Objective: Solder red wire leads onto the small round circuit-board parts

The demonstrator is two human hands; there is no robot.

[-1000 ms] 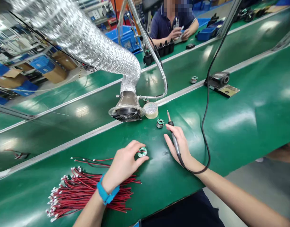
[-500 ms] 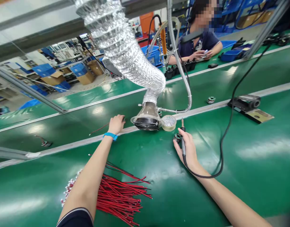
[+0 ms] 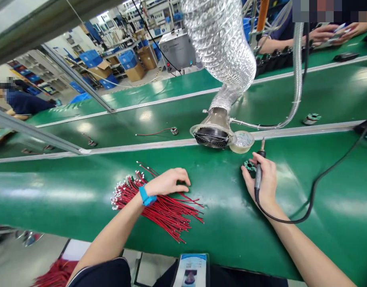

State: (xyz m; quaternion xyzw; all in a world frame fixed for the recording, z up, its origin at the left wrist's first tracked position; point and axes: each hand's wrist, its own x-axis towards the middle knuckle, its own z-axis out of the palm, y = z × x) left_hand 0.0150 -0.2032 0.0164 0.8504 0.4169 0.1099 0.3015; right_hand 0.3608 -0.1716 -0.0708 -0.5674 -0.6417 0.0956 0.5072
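Observation:
In the head view my left hand [image 3: 171,181], with a blue band at the wrist, hovers over a pile of red and black wires [image 3: 171,223] with white connectors. Its fingers are bent, with a gap to the thumb and nothing visible between them. My right hand [image 3: 267,179] grips a soldering iron [image 3: 258,173], tip pointing away from me. The thumb and fingers of that same hand also pinch a small round motor coil with a green circuit board [image 3: 248,165]. Across the metal rail, another coil [image 3: 174,130] lies with a red wire trailing left.
A silver exhaust duct [image 3: 222,48] ends in a black fan grille [image 3: 212,137] above the rail. Beside it sits a round dish [image 3: 242,142]. Another coil [image 3: 312,118] lies beyond the rail at right. A co-worker's hands [image 3: 330,34] hold something across the line.
My left hand has let go of the coil with the red wire beyond the rail and come back over the wire pile. My right hand keeps its hold. The camera view has shifted.

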